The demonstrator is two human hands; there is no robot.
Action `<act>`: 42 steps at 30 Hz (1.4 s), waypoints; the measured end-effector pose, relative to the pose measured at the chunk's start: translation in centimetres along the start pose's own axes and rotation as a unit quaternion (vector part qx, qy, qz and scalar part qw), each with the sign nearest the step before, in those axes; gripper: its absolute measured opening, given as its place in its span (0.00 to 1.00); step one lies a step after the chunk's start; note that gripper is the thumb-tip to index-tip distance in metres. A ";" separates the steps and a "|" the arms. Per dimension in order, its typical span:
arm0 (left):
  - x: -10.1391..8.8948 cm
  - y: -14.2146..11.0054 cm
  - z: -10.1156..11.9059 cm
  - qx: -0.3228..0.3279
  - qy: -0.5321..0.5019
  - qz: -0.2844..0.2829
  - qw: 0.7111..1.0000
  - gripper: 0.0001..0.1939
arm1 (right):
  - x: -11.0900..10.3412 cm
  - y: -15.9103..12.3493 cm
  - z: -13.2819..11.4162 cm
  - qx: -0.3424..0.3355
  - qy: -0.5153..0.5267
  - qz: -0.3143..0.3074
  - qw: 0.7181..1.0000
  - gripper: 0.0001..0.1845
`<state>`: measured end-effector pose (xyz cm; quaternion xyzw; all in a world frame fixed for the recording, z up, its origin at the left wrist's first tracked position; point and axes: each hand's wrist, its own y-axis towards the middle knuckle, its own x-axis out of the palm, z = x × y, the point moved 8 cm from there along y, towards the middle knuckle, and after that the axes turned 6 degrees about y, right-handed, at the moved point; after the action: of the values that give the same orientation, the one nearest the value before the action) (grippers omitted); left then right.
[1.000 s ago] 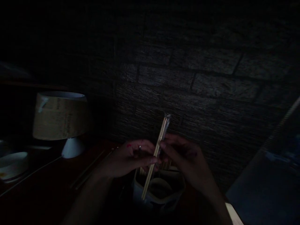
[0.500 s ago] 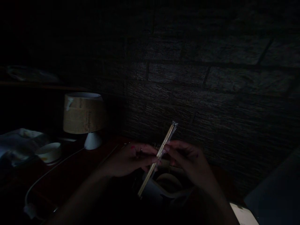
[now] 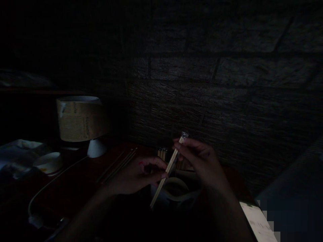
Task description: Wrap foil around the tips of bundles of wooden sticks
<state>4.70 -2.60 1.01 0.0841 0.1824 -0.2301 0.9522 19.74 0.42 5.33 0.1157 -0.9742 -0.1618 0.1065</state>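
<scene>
A slim pair of chopsticks (image 3: 157, 195) in a clear plastic wrapper is held at a slant, its crinkled end up and to the right. My left hand (image 3: 137, 174) pinches it near the middle between thumb and fingers. Close to the upper end, my right hand (image 3: 200, 161) grips it between thumb and fingertips. Just beneath, a pale open bag or box (image 3: 181, 198) with something round inside is too dark to make out fully. Behind my hands stand several more stick ends (image 3: 162, 153), partly hidden.
Thin sticks (image 3: 121, 164) lie on the dark table left of my hands. A small lamp (image 3: 78, 121) with a printed shade, its white cord (image 3: 55, 179), a paper cup (image 3: 49, 163) and a plastic bag (image 3: 17, 158) stand farther left. A lit phone (image 3: 258, 220) lies at the lower right, and a brick wall (image 3: 191, 70) rises behind.
My right hand has slid up the chopsticks toward the wrapper's top end, while my left keeps its pinch. The view has shifted slightly, uncovering the sticks on the table and behind my hands.
</scene>
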 end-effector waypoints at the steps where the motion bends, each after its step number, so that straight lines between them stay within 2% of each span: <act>1: 0.2 -0.1 -0.1 -0.003 0.004 0.002 1.000 0.09 | -0.1 0.1 0.1 0.004 -0.006 0.004 1.000 0.09; 4: 0.4 -0.3 -0.9 -0.023 0.007 0.001 1.000 0.10 | -0.6 0.2 0.1 0.010 -0.022 0.026 0.999 0.10; 8: 0.0 -0.4 -1.6 -0.025 0.033 0.019 0.999 0.11 | -1.4 0.1 -0.5 -0.018 -0.019 0.059 0.998 0.08; 13: -0.8 0.8 -0.7 0.016 0.015 0.041 0.999 0.07 | -0.7 1.5 -2.5 -0.059 -0.111 0.006 0.992 0.08; 16: -1.5 1.8 0.2 0.038 0.010 0.049 0.998 0.07 | 1.3 3.3 -4.8 -0.047 -0.181 -0.067 0.980 0.08; 19: -2.4 2.4 0.7 0.039 -0.009 0.038 0.999 0.08 | 3.2 4.8 -7.8 -0.016 -0.261 -0.132 0.956 0.08; 22: -4.5 2.7 1.0 0.042 -0.023 0.071 0.996 0.13 | 3.6 5.9 -12.0 -0.039 -0.342 -0.113 0.932 0.08; 25: -7.8 2.9 1.2 0.066 -0.023 0.175 0.982 0.15 | 3.5 6.9 -15.0 -0.074 -0.404 -0.099 0.906 0.09; 26: -8.6 3.1 1.3 0.083 -0.014 0.196 0.977 0.16 | 3.0 7.4 -15.6 -0.081 -0.421 -0.074 0.900 0.09; 28: -9.2 4.0 1.2 0.098 0.005 0.187 0.978 0.20 | 2.3 8.3 -14.7 -0.045 -0.460 -0.076 0.884 0.11; 29: -9.0 4.7 1.1 0.104 0.015 0.163 0.981 0.20 | 1.9 8.8 -13.9 -0.032 -0.468 -0.075 0.880 0.10; 31: -7.7 6.2 0.5 0.094 0.034 0.065 0.993 0.20 | 1.7 9.5 -11.2 0.000 -0.473 -0.131 0.871 0.14; 33: -6.4 7.2 -0.4 0.074 0.047 -0.018 0.996 0.22 | 1.4 9.9 -8.6 0.025 -0.450 -0.167 0.877 0.11; 35: -5.1 7.8 -1.1 0.061 0.055 -0.078 0.994 0.24 | 1.4 10.1 -6.3 0.045 -0.418 -0.207 0.884 0.08; 38: -4.1 8.1 -1.8 0.067 0.061 -0.116 0.989 0.26 | 1.6 9.9 -3.9 0.086 -0.417 -0.239 0.873 0.07; 42: -3.7 8.3 -2.7 0.082 0.059 -0.117 0.988 0.24 | 2.0 9.6 -1.8 0.137 -0.379 -0.234 0.885 0.05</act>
<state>4.68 6.92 0.62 0.1533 0.2277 -0.3489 0.8961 16.44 8.20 10.63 0.2832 -0.8975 -0.0787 -0.3289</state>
